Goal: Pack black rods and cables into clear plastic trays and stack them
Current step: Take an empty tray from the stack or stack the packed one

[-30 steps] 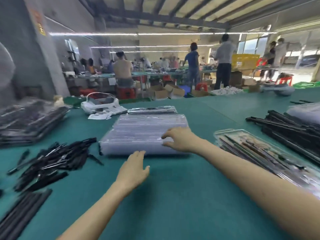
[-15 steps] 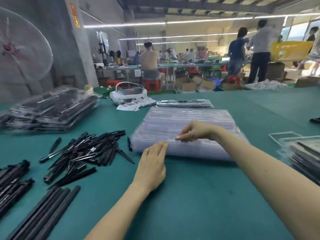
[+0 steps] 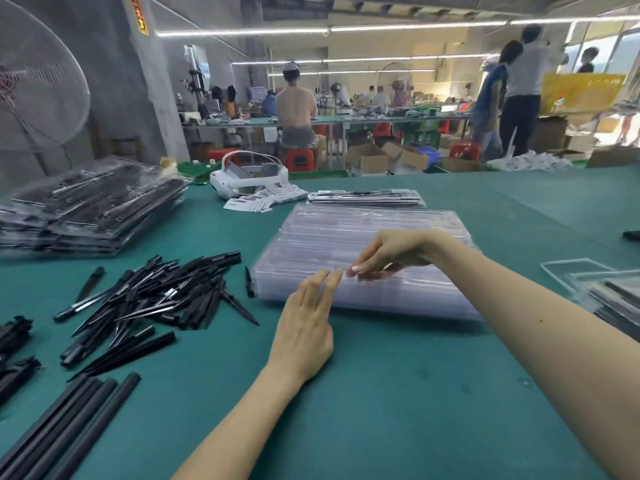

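A thick stack of empty clear plastic trays (image 3: 346, 233) lies on the green table straight ahead. My right hand (image 3: 384, 254) reaches over its near edge and pinches the rim of the top tray with curled fingers. My left hand (image 3: 304, 327) lies flat with straight fingers, its fingertips touching the same near edge. A loose pile of thin black rods (image 3: 152, 299) lies to the left of the stack. Thick black rods (image 3: 65, 427) lie at the lower left.
Packed trays (image 3: 93, 206) are stacked at the far left, more packed trays (image 3: 613, 296) at the right edge. One filled tray (image 3: 367, 197) lies behind the stack, beside a white headset (image 3: 249, 176) and paper labels (image 3: 263, 200). People work at benches beyond.
The camera has turned left, so the stack sits more to the right. My right hand's fingers have curled onto the top tray's edge. My left hand has slid forward to touch the stack.
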